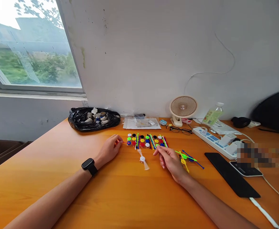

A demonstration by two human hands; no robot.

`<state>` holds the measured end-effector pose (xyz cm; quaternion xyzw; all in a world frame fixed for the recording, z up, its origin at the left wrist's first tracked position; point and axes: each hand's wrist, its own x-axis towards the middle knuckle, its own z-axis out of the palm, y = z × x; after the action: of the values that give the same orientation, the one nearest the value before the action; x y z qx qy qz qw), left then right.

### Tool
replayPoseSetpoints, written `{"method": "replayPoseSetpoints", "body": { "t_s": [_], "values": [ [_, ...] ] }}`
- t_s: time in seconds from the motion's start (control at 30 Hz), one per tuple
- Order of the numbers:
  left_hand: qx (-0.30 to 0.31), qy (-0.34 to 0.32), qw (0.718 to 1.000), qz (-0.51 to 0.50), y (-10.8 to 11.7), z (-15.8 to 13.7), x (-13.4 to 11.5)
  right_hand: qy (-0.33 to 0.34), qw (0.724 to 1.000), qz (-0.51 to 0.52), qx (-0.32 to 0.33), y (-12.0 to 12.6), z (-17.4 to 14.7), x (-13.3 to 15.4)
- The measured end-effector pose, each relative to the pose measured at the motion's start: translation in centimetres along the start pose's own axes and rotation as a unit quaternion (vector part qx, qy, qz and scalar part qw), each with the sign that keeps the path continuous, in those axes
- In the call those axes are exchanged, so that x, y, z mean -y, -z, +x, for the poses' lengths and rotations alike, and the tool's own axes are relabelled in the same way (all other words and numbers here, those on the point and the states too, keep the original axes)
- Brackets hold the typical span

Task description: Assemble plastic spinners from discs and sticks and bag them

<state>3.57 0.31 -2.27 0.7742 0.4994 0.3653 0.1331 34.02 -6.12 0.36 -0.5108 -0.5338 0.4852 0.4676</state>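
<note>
My left hand (109,148), wearing a black watch, rests on the table with its fingertips closed on a thin orange-red strip (124,142) beside the left end of a row of small parts. The row has coloured discs (142,140) in several colours, with bundles of thin coloured sticks (151,141) between them. My right hand (169,160) is at the row's near side, fingers curled together; whatever they hold is hidden. Between my hands is a white spinner (142,159) with blurred blades. Right of my right hand are green (184,156), blue (199,164) and yellow (183,161) spinners.
At the back stand a black plastic bag (94,127) with cardboard rolls, papers (130,124), a small fan (182,107), glasses (179,129) and a bottle (213,116). On the right lie a power strip (211,140), a black pad (231,175), a phone (246,169) and cables.
</note>
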Motion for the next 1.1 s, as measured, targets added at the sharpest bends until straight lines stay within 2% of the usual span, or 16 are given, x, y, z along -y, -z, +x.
{"method": "replayPoseSetpoints", "body": {
  "t_s": [0.3,0.57,0.83,1.1],
  "values": [
    [0.017,0.015,0.999,0.027,0.2,-0.2,-0.6,0.005,1.0,-0.001,-0.003,0.1,0.3,-0.3],
    [0.018,0.013,1.0,-0.008,0.3,-0.2,-0.8,0.008,1.0,-0.01,-0.001,0.1,0.2,-0.4],
    [0.05,0.008,0.995,0.087,0.5,-0.4,-1.8,0.025,0.999,-0.047,0.01,-0.1,0.0,-0.2],
    [-0.003,0.008,0.991,0.13,-0.1,-0.2,0.5,0.051,0.995,-0.082,0.032,-0.1,-0.2,-0.2]
  ]
}}
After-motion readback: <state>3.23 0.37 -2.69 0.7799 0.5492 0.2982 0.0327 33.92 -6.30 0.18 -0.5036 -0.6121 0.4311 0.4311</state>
